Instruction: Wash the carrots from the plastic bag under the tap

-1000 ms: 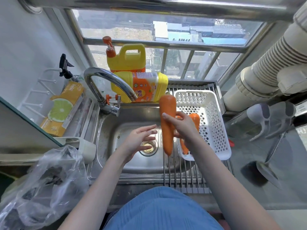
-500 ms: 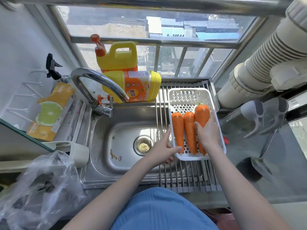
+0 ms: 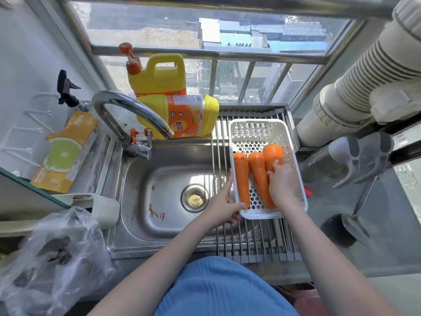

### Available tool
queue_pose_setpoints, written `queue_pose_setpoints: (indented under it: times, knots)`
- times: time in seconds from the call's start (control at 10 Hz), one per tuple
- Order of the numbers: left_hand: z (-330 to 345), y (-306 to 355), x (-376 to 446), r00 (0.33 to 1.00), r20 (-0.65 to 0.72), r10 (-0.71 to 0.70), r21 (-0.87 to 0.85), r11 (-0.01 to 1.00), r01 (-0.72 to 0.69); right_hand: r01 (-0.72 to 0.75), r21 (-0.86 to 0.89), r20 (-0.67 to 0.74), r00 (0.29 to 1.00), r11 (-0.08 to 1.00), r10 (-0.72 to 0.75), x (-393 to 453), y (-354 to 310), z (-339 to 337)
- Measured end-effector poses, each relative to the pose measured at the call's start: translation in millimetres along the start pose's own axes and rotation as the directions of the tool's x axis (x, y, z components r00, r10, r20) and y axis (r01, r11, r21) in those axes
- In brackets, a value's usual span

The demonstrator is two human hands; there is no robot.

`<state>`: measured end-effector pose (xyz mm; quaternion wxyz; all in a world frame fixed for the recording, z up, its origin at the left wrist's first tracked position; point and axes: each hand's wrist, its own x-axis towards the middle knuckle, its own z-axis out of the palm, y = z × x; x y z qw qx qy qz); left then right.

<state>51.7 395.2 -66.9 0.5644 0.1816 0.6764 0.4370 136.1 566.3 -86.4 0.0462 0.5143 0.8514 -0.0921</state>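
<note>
A: Where do the carrots lie?
B: Three carrots [image 3: 257, 176] lie side by side in the white perforated basket [image 3: 291, 142], thick ends toward the window. The basket rests on the roll-up rack [image 3: 257, 238] spanning the right edge of the sink [image 3: 159, 179].

A: What are the hands doing?
B: The right hand [image 3: 283, 187] rests on the rightmost carrot, fingers [image 3: 276, 164] loosely curled over it. The left hand [image 3: 224, 205] grips the basket's near-left corner, thumb inside the rim.

A: And the surroundings?
B: The tap [image 3: 127, 112] arches over the sink's far-left corner, with no water visible at its spout. The crumpled plastic bag [image 3: 52, 258] sits at the surface's near-left edge.
</note>
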Motion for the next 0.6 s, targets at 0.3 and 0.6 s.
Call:
queue_pose_setpoints:
  times: [0.3,0.6]
  knots:
    - [-5.9,-4.7,0.2,1.0,-0.005,0.016,0.038,0.999,-0.016,-0.087,0.114,0.147,0.987,0.99,0.069,-15.6,-8.0,-5.4]
    - [-28.5,6.6,-6.2,0.983,-0.119,0.139,0.253,0.962,-0.106,-0.093,0.344,0.265,0.964,0.934,-0.002,-7.8,-11.8,6.1]
